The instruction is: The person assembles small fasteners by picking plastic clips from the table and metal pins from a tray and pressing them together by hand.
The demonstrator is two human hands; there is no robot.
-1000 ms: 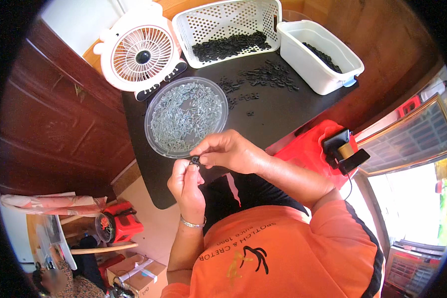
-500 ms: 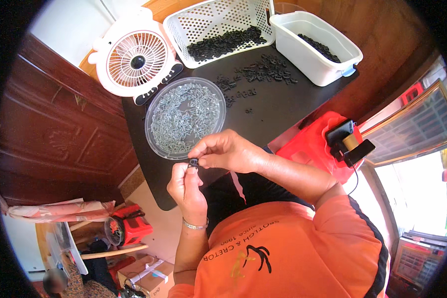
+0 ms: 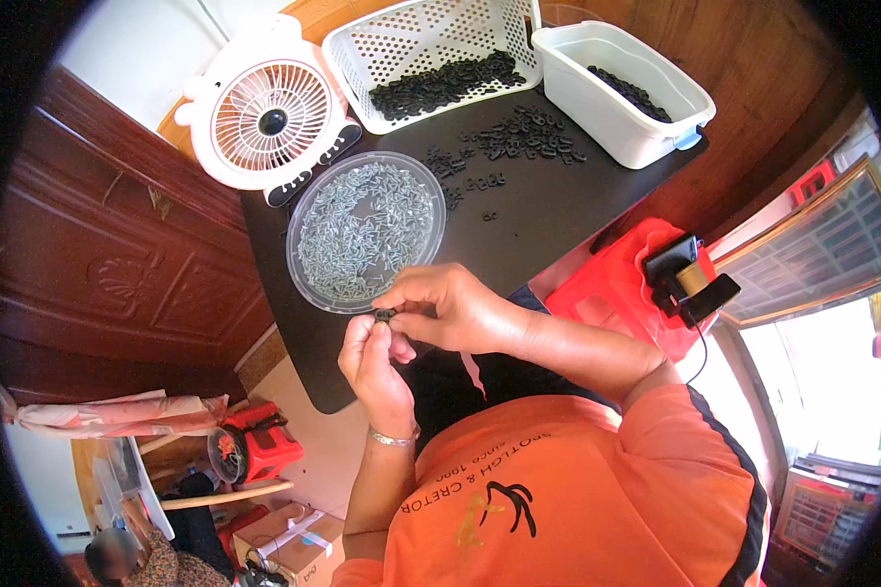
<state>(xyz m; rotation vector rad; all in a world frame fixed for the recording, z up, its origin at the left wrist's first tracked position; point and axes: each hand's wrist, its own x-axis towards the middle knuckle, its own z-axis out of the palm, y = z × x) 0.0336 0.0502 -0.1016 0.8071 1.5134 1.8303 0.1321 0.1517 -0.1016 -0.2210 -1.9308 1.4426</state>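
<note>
Tabletop (image 3: 519, 235): black, with rounded corners, carrying the fan, basket, tub, dish and loose parts
Basket (image 3: 362, 44): white, perforated walls, at the far edge, holding a heap of small black parts
Fan (image 3: 269, 117): white and round with two small ears on top, standing at the far left corner, just beside the basket
Tub (image 3: 607, 108): white, rectangular, at the far right, a thin line of black parts inside, a pale blue clip on its near end
Dish (image 3: 303, 210): clear, round and shallow, filled with small silvery screws, just beyond the hands
Cardboard boxes (image 3: 289, 543): brown, on the floor lower left, one bearing a pale label strip
Loose black parts (image 3: 519, 137): scattered between dish and tub
Left hand (image 3: 377, 362): fingers pinched narrow on the small black part, a bracelet at the wrist
Right hand (image 3: 450, 308): fingers curled, tips meeting the same part
Small black part (image 3: 385, 315): held between both hands, above the near tabletop edge
</note>
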